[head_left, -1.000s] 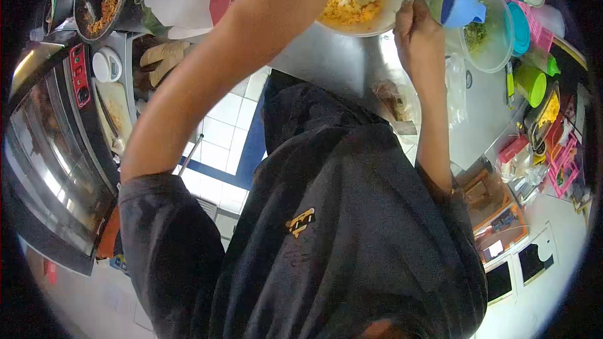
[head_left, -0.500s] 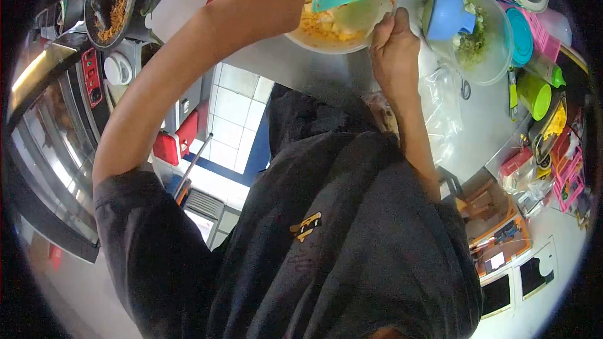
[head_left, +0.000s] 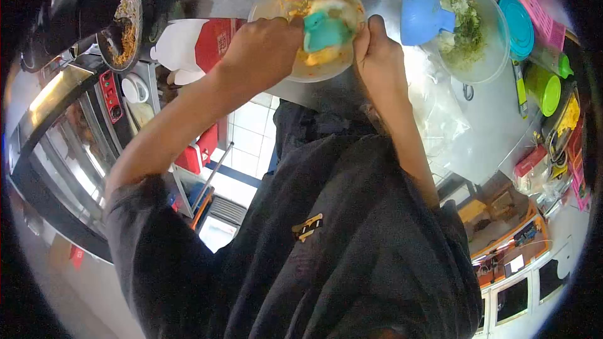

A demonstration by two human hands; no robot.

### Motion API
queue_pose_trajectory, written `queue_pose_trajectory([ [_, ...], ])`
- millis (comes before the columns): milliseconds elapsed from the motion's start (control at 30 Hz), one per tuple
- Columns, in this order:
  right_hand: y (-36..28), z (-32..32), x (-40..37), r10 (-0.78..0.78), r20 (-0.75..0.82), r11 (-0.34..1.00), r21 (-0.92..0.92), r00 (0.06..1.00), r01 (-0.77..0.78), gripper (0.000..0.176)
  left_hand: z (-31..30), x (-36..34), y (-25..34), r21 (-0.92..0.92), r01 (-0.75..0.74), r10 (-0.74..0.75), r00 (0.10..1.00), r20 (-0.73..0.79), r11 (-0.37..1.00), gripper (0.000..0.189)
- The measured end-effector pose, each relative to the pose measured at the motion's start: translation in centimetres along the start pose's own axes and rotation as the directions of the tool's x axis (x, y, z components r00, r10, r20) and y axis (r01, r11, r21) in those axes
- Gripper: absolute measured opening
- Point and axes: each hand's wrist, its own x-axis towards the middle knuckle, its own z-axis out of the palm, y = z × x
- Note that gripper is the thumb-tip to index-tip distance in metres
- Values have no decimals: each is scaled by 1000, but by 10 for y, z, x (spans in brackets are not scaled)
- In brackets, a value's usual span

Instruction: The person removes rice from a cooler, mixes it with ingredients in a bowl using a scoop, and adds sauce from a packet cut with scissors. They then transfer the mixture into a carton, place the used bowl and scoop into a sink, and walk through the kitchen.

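Observation:
My left hand (head_left: 270,50) is closed around a teal scoop (head_left: 326,31), whose blurred head dips into a clear round bowl (head_left: 264,16). Orange-yellow food with a whitish part lies in this bowl. On the bowl's right side, my right hand (head_left: 383,56) pinches the rim between thumb and fingers. To the right, a blue funnel-shaped cup (head_left: 419,12) overlaps the edge of a second clear bowl (head_left: 496,50), which holds chopped green and white food (head_left: 468,31).
A red-and-white carton (head_left: 217,44) and a pan of browned food (head_left: 125,37) are on the left. Clear plastic bags (head_left: 436,107), a teal lid (head_left: 516,25), a lime-green cup (head_left: 546,94) and a pink basket (head_left: 543,16) are on the right.
The food bowl has come closer to my body and leftward, with both hands. The teal scoop sits lower in it. The whole view has also shifted, showing more of the carton.

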Motion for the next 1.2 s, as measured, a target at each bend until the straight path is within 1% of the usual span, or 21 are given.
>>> queue_pose_trajectory([
  [33,-2,-3,-2,2,-3,1000,6,1000,-1,20,0,0,1,6,-1,1,1000,3,1000,34],
  [100,-6,-11,-2,45,96,997,-60,994,-40,18,-4,0,2,42,107,-102,988,-113,993,31],
  [133,-5,-13,2,44,88,997,-59,995,-39,18,-14,-1,4,47,103,-97,988,-118,994,31],
  [200,-4,-14,1,-13,104,997,-79,994,21,18,-41,-12,3,133,213,-199,973,-113,968,25],
  [233,-3,-15,1,-13,104,997,-80,995,22,18,-55,-15,0,132,213,-199,973,-114,968,25],
  [300,-3,-13,2,6,100,995,-95,995,4,18,-77,-21,-8,-61,197,-200,978,-60,979,19],
  [333,-4,-11,2,-3,101,996,-91,995,12,18,-73,-22,-14,-140,109,-122,988,-90,984,19],
  [367,-3,-10,1,6,94,996,-84,996,2,18,-62,-18,-16,-136,119,-132,987,-93,983,19],
  [433,-2,-8,1,4,91,998,-68,996,2,18,-35,-3,-18,-32,181,-179,982,65,983,20],
  [500,1,-7,1,-54,49,990,-124,997,60,20,-25,8,-14,-31,145,-141,985,96,989,21],
  [567,-2,-9,-1,-47,58,992,-119,997,53,20,-21,13,-3,-65,140,-130,982,139,988,21],
  [700,0,-10,2,-95,62,982,-155,994,103,21,2,19,-4,-62,206,-198,973,116,977,21],
  [767,-4,-12,-1,-97,67,980,-169,993,107,21,2,19,-6,-68,180,-170,977,132,981,22],
  [800,-4,-13,1,-94,61,976,-190,994,104,21,-10,15,-3,-57,177,-169,978,119,983,22],
  [867,-2,-11,3,-70,65,978,-192,995,81,19,-35,-1,13,120,195,-196,981,-6,973,25],
  [900,-1,-11,1,-52,85,978,-196,995,68,18,-32,-1,15,116,187,-188,982,-3,975,25],
  [967,0,-10,0,-64,82,977,-198,995,79,18,-24,-3,14,177,170,-157,984,-90,969,27],
  [1033,0,-7,2,-81,71,977,-193,994,94,18,-22,-1,12,202,183,-167,981,-94,962,26],
  [1100,2,-4,0,-153,24,968,-199,988,154,18,-16,0,15,224,193,-176,980,-95,955,25],
  [1167,0,0,1,-136,33,969,-205,990,140,18,-7,0,22,328,213,-178,975,-134,920,23],
  [1200,-2,2,2,-123,41,969,-209,992,129,19,-4,2,24,332,222,-186,973,-139,917,23],
])
